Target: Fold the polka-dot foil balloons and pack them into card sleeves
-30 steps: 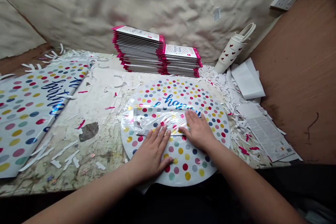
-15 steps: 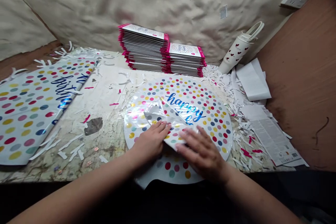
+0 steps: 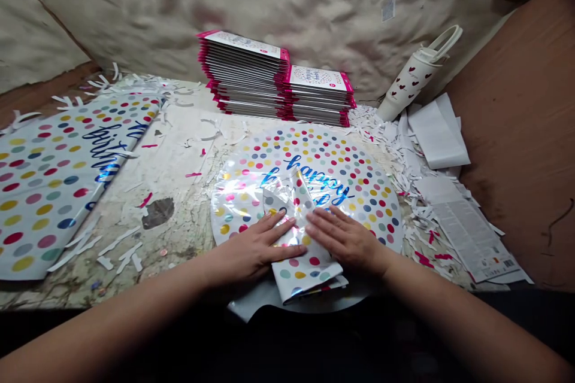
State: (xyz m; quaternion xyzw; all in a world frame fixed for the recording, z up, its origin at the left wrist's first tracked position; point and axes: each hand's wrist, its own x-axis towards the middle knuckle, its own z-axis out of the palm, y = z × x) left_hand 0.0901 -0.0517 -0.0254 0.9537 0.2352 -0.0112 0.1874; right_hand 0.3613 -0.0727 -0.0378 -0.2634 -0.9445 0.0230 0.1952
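Scrap-strewn bench (image 3: 179,155): at six o'clock, a folded foil balloon (image 3: 305,269) lies on a round foil balloon (image 3: 309,152); my left hand (image 3: 256,248) and right hand (image 3: 345,238) press its folds flat, fingers spread, unclamped.

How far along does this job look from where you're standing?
Done: two stacks of pink-edged packets at the back look finished. In hand: the left hand and right hand press a folded dotted foil bundle flat on a round dotted foil balloon. Left: that round balloon lies unfolded, as does the long dotted foil sheet at far left, so both probably remain.
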